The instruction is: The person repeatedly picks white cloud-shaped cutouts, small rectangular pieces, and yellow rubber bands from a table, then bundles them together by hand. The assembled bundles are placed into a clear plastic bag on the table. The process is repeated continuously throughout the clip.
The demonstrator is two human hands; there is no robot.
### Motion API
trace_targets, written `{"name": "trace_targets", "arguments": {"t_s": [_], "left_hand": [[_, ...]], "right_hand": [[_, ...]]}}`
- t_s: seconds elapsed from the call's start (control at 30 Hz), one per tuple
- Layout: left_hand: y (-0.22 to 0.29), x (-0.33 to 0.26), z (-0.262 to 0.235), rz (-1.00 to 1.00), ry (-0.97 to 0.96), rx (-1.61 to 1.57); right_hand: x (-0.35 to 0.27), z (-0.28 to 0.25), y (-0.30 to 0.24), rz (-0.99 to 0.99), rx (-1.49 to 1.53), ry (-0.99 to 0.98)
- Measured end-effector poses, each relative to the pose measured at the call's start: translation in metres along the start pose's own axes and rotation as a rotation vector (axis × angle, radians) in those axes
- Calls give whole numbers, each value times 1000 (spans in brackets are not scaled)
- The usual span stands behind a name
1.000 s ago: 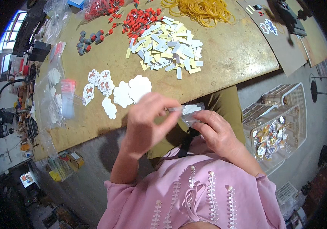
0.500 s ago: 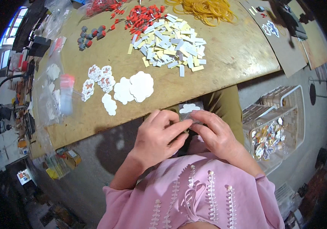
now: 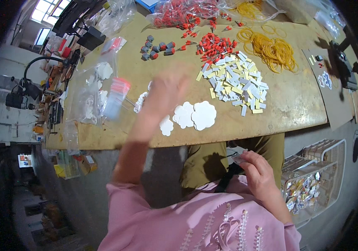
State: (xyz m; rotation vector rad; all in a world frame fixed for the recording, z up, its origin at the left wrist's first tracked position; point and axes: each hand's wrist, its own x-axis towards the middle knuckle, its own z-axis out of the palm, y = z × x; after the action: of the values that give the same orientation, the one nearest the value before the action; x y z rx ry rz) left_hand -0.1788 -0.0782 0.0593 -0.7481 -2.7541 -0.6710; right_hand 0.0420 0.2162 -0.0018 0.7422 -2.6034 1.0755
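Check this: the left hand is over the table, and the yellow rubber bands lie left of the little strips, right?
Not quite: the yellow rubber bands lie right of the little strips, as the head view shows. The left hand is over the table.

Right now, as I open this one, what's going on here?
A person works at a table. The left hand is stretched out over it, too blurred to tell whether it holds anything. The right hand pinches a small clear bag above the lap. White scalloped cutouts lie near the table's front edge; farther back are a pile of white and yellow strips, red-ended pieces and yellow bands.
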Motion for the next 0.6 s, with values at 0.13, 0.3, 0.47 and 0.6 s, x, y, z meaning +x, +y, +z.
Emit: {"name": "trace_targets", "arguments": {"t_s": [0.13,0.3,0.47,0.6], "left_hand": [[-99,58,16,93,201,207],[-97,71,14,-130,-56,93],[10,7,-3,-328,-231,-566],[103,-43,-8,-55,-387,-738]], "right_hand": [[-3,2,-1,-3,5,20],[0,-8,0,44,13,23],[14,-14,1,47,148,21],[25,-18,-1,62,180,14]]}}
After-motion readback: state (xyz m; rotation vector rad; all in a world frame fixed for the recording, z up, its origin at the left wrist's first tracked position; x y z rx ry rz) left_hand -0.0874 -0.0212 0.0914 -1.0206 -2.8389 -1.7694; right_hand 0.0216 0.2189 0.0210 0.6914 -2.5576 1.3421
